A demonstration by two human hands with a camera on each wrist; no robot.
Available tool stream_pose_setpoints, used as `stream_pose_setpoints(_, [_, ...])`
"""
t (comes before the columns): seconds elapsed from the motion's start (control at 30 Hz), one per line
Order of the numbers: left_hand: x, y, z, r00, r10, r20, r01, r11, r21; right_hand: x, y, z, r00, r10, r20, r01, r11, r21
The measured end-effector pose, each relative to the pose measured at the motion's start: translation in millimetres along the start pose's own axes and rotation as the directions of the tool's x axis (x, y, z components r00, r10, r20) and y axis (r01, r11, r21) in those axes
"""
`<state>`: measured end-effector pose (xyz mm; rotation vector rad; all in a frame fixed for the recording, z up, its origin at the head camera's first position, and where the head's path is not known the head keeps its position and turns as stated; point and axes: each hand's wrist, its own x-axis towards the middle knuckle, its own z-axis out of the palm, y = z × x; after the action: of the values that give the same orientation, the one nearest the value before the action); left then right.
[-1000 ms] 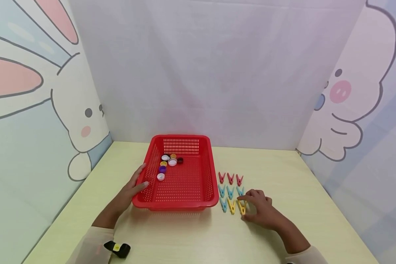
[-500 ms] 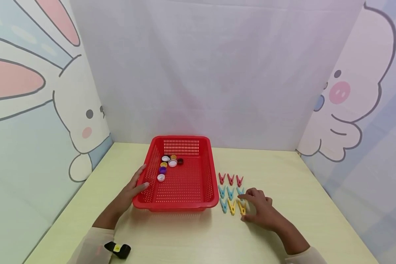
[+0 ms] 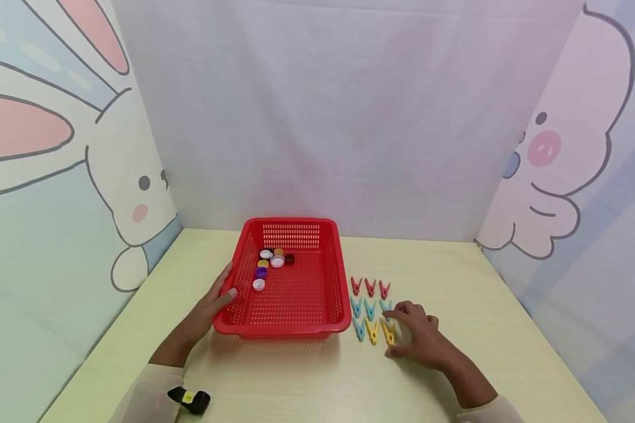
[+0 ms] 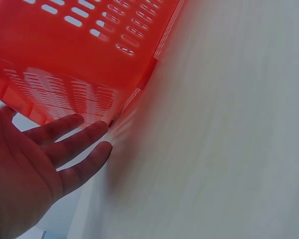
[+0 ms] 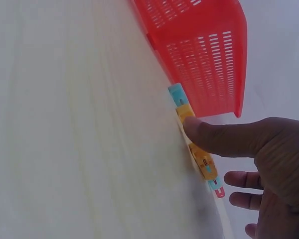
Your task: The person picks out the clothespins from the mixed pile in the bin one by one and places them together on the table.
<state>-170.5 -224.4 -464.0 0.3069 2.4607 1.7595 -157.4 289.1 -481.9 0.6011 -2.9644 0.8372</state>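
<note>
My left hand [image 3: 203, 314] rests at the left rim of a red plastic basket [image 3: 296, 328], its thumb over the rim. In the left wrist view, its fingers [image 4: 82, 167] are straight and spread beside the basket's outer wall. My right hand [image 3: 418, 335] is spread around the rightmost yellow clothespin [image 3: 389, 333], thumb at its near end and index finger beyond its far end. Whether they touch it, I cannot tell. A fingertip partly covers a blue clothespin [image 3: 385, 308]. Other clothespins lie in rows: red ones [image 3: 370, 287] farthest, blue ones [image 3: 369, 309] in the middle, blue and yellow nearest.
Several bottle caps [image 3: 277, 261] lie in the basket's left half, white, yellow, purple and dark. The basket stands on a pale wooden table [image 3: 296, 382], left of the clothespins. A white curtain [image 3: 317, 117] hangs behind the table, with cartoon panels [image 3: 132, 223] at both sides.
Both hands stay nearly still. The left thumb shifts very slightly outward on the basket's rim. The clothespins and caps keep their places.
</note>
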Motion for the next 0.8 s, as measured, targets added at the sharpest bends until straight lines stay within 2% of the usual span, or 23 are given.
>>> stream_pose_setpoints(0.23, [-1.2, -1.0, -1.0, 1.0, -0.024, -0.014, 0.024, 0.998, 0.062, 0.8, 0, 2, 0.999, 0.027, -0.044, -0.028, 0.999, -0.028])
stream_pose_setpoints(0.43, [-2.1, 0.6, -4.9, 0.996, 0.003, -0.085, 0.007, 0.992, 0.123, 1.7, 2, 4, 0.992, 0.029, -0.123, -0.032, 0.999, -0.022])
stream_pose_setpoints(0.6, [-2.6, 1.2, -8.6, 0.991, -0.013, -0.133, 0.038, 0.981, 0.189, 1.3, 3, 6, 0.982, 0.035, -0.185, -0.042, 0.999, -0.034])
stream_pose_setpoints(0.7, [-2.6, -1.0, -12.7, 0.983, 0.011, -0.186, 0.045, 0.956, 0.291, 2.4, 2, 6, 0.973, 0.049, -0.225, -0.06, 0.997, -0.041])
stream_pose_setpoints(0.77, [-3.2, -2.2, -16.2, 0.974, 0.027, -0.226, 0.063, 0.922, 0.381, 3.4, 1, 5, 0.966, 0.06, -0.25, -0.075, 0.996, -0.05])
stream_pose_setpoints(0.8, [-3.8, -2.6, -18.0, 0.968, 0.032, -0.247, 0.081, 0.898, 0.432, 3.9, 1, 5, 0.963, 0.066, -0.261, -0.084, 0.995, -0.06])
